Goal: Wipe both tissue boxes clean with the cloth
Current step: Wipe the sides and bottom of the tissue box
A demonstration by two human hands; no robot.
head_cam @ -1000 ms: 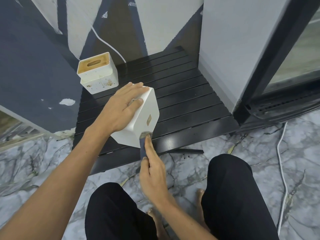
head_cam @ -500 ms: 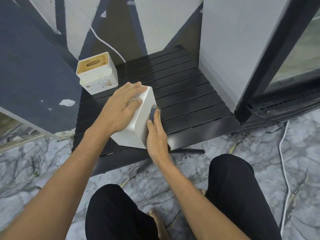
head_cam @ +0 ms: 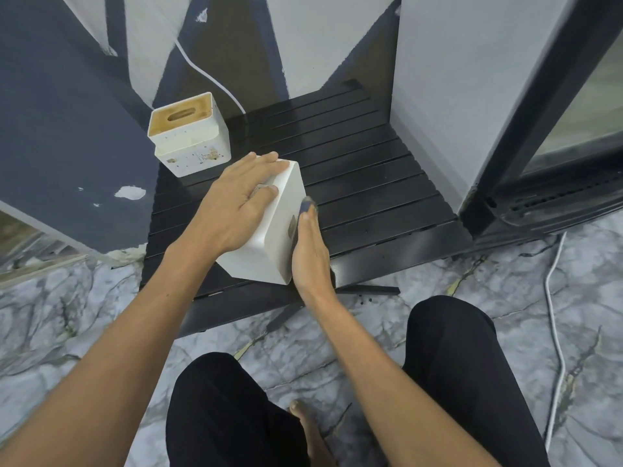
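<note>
Head view: the near tissue box lies tipped on the black slatted table, close to its front edge. The left hand rests flat on the box's upper face, fingers straight and spread, steadying it. The right hand presses the dark cloth flat against the box's right side face; its fingers are straight and together, and only a tip of cloth shows past the fingertips, beside a small brownish mark on that face. The second tissue box stands upright at the table's back left corner, well apart from both hands, with a stained brown top and spots on its front

The step in hand looks like wiping the side of the first box. Next the cloth needs to pass firmly over the brownish mark, then the box needs turning to reach its other faces; the second box appears not yet cleaned

Against a second ago, the right hand has gone from the box's lower near corner up along the side face, while the left hand's hold and the far box are unchanged
</note>
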